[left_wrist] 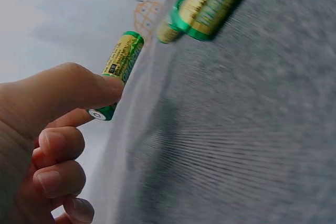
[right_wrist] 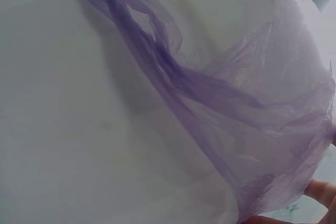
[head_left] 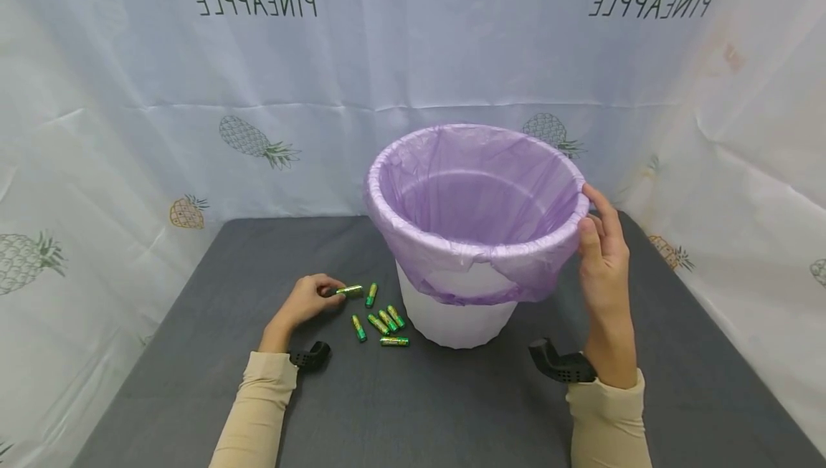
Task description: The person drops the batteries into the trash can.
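My left hand (head_left: 308, 301) pinches a green and gold AA-type battery (left_wrist: 122, 61) between thumb and index finger, the other fingers curled below. In the head view this battery is just left of several loose batteries (head_left: 358, 328) on the dark table. To their right, a white trash bin (head_left: 452, 320) stands upright, lined with a translucent purple garbage bag (head_left: 516, 267) folded over its rim. My right hand (head_left: 605, 260) holds the bin's right rim through the bag, thumb and fingers at the edge. The right wrist view shows the bin wall and the bag's gathered purple hem (right_wrist: 173, 80).
A dark grey cloth (head_left: 452, 411) covers the table. White curtains (head_left: 342, 59) with pineapple prints hang behind it and along both sides. Black wrist mounts (head_left: 561, 366) sit at both cuffs.
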### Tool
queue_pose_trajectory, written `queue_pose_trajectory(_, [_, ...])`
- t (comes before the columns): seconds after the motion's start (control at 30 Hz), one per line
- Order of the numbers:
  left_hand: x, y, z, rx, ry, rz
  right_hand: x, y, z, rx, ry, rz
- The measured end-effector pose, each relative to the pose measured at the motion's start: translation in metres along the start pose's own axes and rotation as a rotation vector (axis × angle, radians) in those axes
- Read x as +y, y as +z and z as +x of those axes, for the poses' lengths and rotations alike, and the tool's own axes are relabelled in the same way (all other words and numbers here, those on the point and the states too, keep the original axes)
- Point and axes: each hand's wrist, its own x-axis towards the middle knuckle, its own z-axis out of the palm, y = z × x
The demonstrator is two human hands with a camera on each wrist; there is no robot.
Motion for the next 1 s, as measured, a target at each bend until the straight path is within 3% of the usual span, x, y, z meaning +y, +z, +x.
queue_pose_trajectory(0.63, [0.035, -0.030, -0.010, 0.164, 0.078, -0.031, 0.000, 0.000, 0.001, 0.008, 0.005, -0.015])
queue_pose_trajectory(1.0, [0.051, -0.041, -0.016, 0.213, 0.143, -0.017, 0.001, -0.002, 0.000, 0.018, 0.018, -0.003])
